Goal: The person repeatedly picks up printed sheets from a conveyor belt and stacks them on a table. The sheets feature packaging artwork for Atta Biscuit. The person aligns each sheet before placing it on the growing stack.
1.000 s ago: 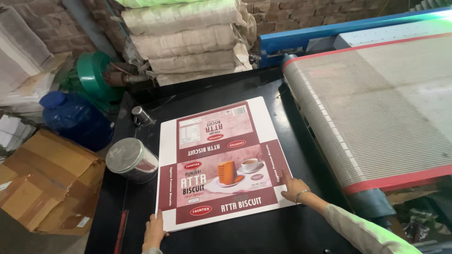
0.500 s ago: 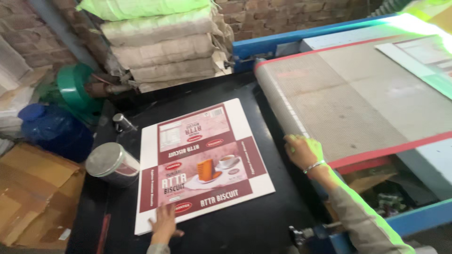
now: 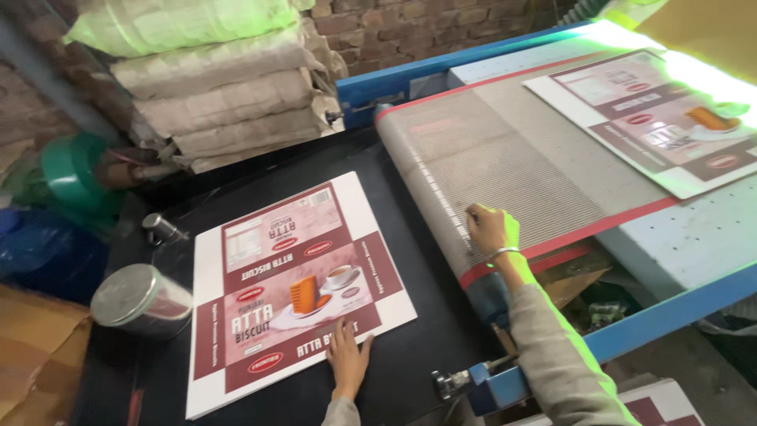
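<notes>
A flat printed carton sheet (image 3: 292, 284), white with maroon panels and a biscuit-and-cup picture, lies on a black table (image 3: 426, 315). My left hand (image 3: 348, 356) rests flat on the sheet's near edge, fingers spread. My right hand (image 3: 489, 230) rests on the near end of a grey mesh conveyor belt (image 3: 512, 166), holding nothing. A second printed sheet (image 3: 654, 118) lies farther along the belt at the upper right, partly washed out by bright light.
A round metal tin (image 3: 142, 300) stands left of the sheet. Stacked sacks (image 3: 213, 95) sit behind the table before a brick wall. A green object (image 3: 67, 173) and brown cardboard (image 3: 31, 355) lie at the left. A blue frame (image 3: 670, 312) edges the conveyor.
The view has swung right. My right hand left the sheet's corner and moved onto the conveyor belt. My left hand stays on the sheet's near edge. A second sheet came into view.
</notes>
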